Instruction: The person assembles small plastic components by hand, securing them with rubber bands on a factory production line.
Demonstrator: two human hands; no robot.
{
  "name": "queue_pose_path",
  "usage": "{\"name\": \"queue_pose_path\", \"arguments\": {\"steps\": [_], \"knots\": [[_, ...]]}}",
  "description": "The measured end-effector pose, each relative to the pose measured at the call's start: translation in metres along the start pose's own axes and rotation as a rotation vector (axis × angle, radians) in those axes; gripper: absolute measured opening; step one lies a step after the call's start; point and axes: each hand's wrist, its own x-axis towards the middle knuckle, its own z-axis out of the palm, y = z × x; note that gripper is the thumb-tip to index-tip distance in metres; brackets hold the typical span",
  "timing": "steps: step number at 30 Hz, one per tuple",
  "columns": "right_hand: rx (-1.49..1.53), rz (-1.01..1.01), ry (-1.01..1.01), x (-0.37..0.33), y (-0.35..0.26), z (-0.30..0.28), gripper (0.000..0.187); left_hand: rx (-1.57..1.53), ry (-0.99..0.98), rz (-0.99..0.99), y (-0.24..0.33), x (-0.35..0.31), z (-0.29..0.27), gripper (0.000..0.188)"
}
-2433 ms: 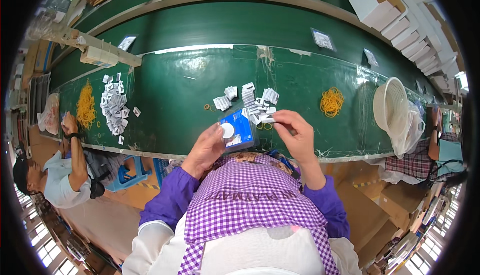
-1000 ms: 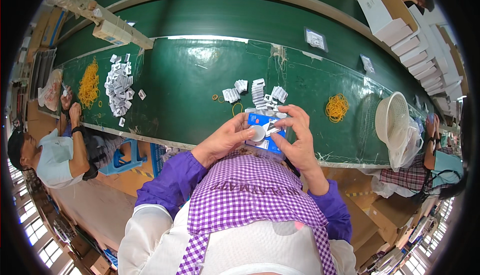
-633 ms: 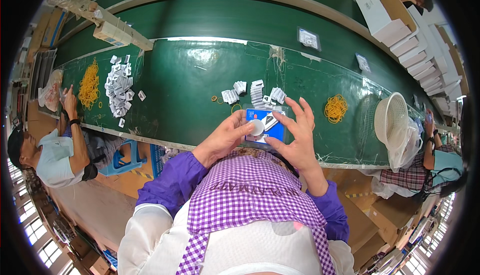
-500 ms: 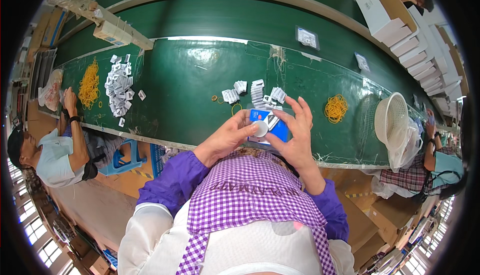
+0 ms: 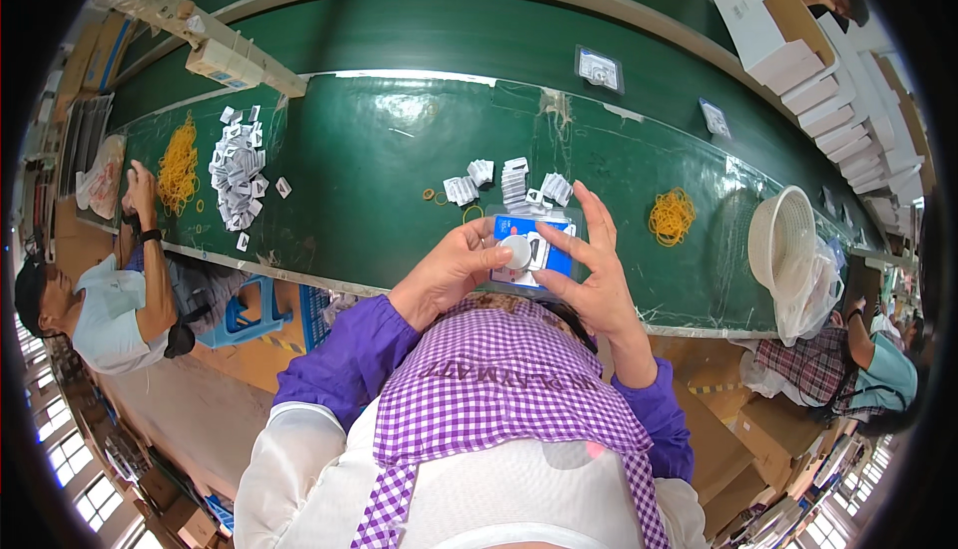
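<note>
My left hand (image 5: 451, 272) grips a blue card package (image 5: 561, 263) with a clear plastic blister at the table's near edge. Its thumb lies against a white round piece (image 5: 517, 252) in the package. On the package's right side, the thumb and forefinger of my right hand (image 5: 597, 274) hold a small black-and-white packet (image 5: 538, 250) by its two ends, the other fingers raised. Just beyond the package lie small bundles of similar white packets (image 5: 514, 182) and a yellow rubber band (image 5: 472, 215).
A pile of yellow rubber bands (image 5: 672, 217) and a white basket (image 5: 781, 240) are to the right. At left are a heap of packets (image 5: 238, 175), more rubber bands (image 5: 179, 168) and a co-worker (image 5: 115, 299). Blister packages (image 5: 599, 70) lie on the green belt (image 5: 439, 35) beyond.
The small packet has turned more upright and sits beside the white round piece. My right hand has shifted slightly, its fingers straighter. The packages on the belt have moved left.
</note>
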Motion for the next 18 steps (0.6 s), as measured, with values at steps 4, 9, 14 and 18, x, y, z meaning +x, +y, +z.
{"name": "queue_pose_path", "arguments": {"steps": [4, 9, 14, 18], "knots": [[0.031, 0.026, -0.017, -0.001, 0.002, 0.002, 0.048, -0.139, -0.049, -0.073, -0.006, 0.000, 0.001, 0.042], [0.182, 0.099, -0.094, -0.003, 0.004, 0.001, 0.056, -0.154, 0.024, -0.086, -0.008, 0.000, 0.010, 0.042], [0.346, 0.101, -0.184, 0.004, -0.001, -0.010, 0.073, -0.194, 0.045, -0.086, -0.009, -0.001, -0.002, 0.041], [0.661, 0.262, -0.026, 0.003, -0.012, -0.006, 0.070, -0.132, 0.058, 0.021, -0.005, -0.003, -0.002, 0.044]]}}
